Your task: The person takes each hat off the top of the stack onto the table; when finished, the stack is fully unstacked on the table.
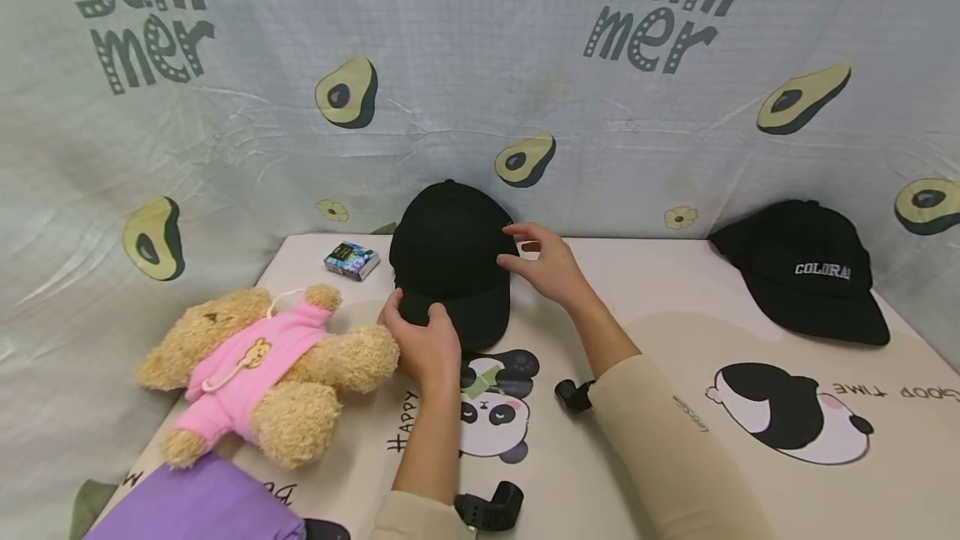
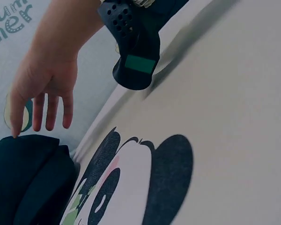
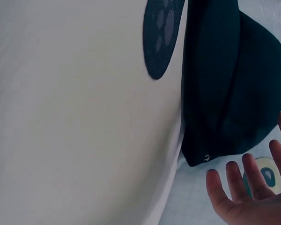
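A black cap point(image 1: 450, 244) sits crown up on a pale, panda-printed table point(image 1: 637, 269), close to the hanging cloth point(image 1: 442, 40) at the back, with both of a person's hands around it. The handling seems to be partway along: the cap is already on the table with its brim toward the person, while the hands are not yet clear of it. Whether they are settling the cap or about to lift it cannot be told, so how much is left is uncertain.

The left hand point(image 1: 427, 352) is at the brim's left side, fingers straight and thumb apart; in the left wrist view, one fingertip appears to meet the cap. The right hand point(image 1: 551, 265) is spread beside the crown's right side, gripping nothing; whether its fingertips touch the cloth of the cap is hard to tell.

The cap looks plain and rounded, with a small button on top and a curved brim sloping down. A tiny light mark shows near its edge in the right wrist view.

A teddy bear point(image 1: 258, 365) and a small box point(image 1: 352, 261) lie to its left; a second cap point(image 1: 810, 282), with white lettering, lies well apart to its right.
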{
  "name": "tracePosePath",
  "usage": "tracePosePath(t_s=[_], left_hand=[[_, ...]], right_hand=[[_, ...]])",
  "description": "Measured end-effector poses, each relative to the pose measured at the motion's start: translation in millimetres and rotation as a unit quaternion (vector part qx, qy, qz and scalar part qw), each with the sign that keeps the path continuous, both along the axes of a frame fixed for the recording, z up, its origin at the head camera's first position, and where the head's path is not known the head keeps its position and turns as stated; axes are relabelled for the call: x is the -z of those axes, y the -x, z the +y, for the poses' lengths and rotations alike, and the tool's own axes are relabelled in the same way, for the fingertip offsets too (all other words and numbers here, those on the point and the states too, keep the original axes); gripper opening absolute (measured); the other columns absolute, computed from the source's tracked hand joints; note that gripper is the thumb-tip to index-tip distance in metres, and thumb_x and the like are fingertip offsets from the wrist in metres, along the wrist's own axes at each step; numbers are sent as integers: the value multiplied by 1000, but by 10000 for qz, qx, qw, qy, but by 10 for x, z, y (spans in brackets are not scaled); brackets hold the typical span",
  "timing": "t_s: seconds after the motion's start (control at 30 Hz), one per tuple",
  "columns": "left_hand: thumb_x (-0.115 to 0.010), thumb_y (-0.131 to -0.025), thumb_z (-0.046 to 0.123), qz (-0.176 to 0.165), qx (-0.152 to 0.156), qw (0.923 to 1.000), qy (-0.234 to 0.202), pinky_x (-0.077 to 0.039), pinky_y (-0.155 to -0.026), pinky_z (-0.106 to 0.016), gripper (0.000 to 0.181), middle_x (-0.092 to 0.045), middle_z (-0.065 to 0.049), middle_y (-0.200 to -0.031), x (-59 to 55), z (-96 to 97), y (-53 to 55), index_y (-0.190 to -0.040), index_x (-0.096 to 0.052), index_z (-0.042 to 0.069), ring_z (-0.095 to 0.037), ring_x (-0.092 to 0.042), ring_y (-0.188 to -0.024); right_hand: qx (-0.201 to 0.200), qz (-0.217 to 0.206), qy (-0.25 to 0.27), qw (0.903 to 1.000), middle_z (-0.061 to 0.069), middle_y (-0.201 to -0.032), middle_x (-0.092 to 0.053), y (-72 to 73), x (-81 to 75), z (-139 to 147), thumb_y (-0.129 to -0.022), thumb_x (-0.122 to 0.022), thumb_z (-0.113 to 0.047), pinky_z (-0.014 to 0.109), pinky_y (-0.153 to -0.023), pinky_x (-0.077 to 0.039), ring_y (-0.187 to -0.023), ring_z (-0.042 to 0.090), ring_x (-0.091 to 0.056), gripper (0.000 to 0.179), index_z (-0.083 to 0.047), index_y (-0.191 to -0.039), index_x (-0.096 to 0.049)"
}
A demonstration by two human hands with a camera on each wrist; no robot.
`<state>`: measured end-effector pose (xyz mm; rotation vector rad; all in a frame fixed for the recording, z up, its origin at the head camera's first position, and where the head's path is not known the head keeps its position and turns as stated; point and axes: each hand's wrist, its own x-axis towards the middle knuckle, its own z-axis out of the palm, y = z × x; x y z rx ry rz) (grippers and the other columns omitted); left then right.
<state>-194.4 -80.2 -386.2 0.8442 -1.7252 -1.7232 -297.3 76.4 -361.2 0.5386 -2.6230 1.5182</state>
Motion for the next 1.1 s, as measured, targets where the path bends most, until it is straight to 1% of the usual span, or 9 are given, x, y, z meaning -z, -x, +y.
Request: tracePosePath(t_s=[0.1, 0.23, 0.43, 0.53, 0.67, 0.8, 0.97, 1.03, 1.1], left_hand=[[-64, -92, 16, -184, 37, 9998, -89, -19, -125, -57, 61, -38, -12, -159, -10, -27, -6, -151, -47, 11, -33, -30, -150], [-63, -92, 19, -442, 190, 9986, -229, -19, -125, -57, 70, -34, -14, -163, -30, -74, -14, -157, -39, 10, -35, -28, -152], [-61, -94, 23, -750, 886, 9921, -473, -19, -127, -55, 83, -21, -15, -170, -66, -142, -4, -165, -19, 11, -35, -22, -156], [-62, -93, 22, -776, 1030, 9903, -519, -17, -127, -55, 87, -18, -15, -171, -73, -163, 5, -165, -14, 13, -35, -20, -157], [-61, -92, 20, -764, 890, 9907, -686, -18, -127, -55, 84, -21, -19, -169, -74, -172, 5, -163, -18, 15, -37, -23, -154], [-61, -91, 17, -654, 670, 9916, -892, -25, -125, -51, 78, -29, -21, -164, -54, -167, 13, -161, -25, 13, -38, -33, -149], [-59, -94, 12, -225, 451, 9895, -1352, -34, -122, -45, 67, -34, -19, -158, -46, -188, 42, -156, -35, 9, -34, -40, -144], [-59, -94, 10, -79, 380, 9877, -1515, -35, -121, -44, 64, -35, -18, -157, -47, -205, 48, -155, -37, 8, -33, -39, -143], [-59, -94, 9, -28, 330, 9858, -1648, -35, -120, -44, 64, -35, -18, -155, -49, -220, 49, -154, -39, 8, -32, -39, -141]], right_hand=[[-28, -89, -240, 9997, 15, -153, -49, 17, -2, -86, -94, -74, -26, 54, -113, -43, -140, 39, -49, 56, -14, -146, -56], [-3, -183, -363, 9992, 16, -158, -44, 21, 18, -175, -93, -75, -28, 56, -116, -40, -144, 42, -44, 64, -13, -150, -52], [60, -369, -174, 9992, 14, -161, -41, 36, 87, -182, -92, -76, -26, 55, -116, -40, -145, 41, -44, 68, -15, -153, -48], [46, -376, -165, 9991, 13, -162, -41, 34, 95, -170, -92, -75, -25, 56, -115, -42, -144, 41, -46, 67, -17, -153, -48], [91, -282, -237, 9993, 12, -163, -41, 21, 97, -155, -93, -74, -24, 57, -114, -42, -144, 41, -47, 63, -17, -151, -51], [225, -253, -201, 9992, 13, -162, -42, -10, 96, -136, -94, -73, -23, 57, -114, -41, -142, 42, -47, 59, -17, -150, -54], [421, -293, -41, 9987, 14, -160, -43, -52, 89, -136, -95, -73, -23, 55, -115, -41, -141, 42, -48, 58, -17, -149, -54], [453, -277, 6, 9986, 14, -160, -43, -63, 84, -147, -95, -73, -23, 55, -115, -42, -141, 41, -49, 57, -17, -149, -55], [476, -241, 39, 9986, 14, -159, -44, -74, 77, -161, -95, -73, -23, 54, -114, -42, -140, 41, -49, 57, -17, -149, -55]])
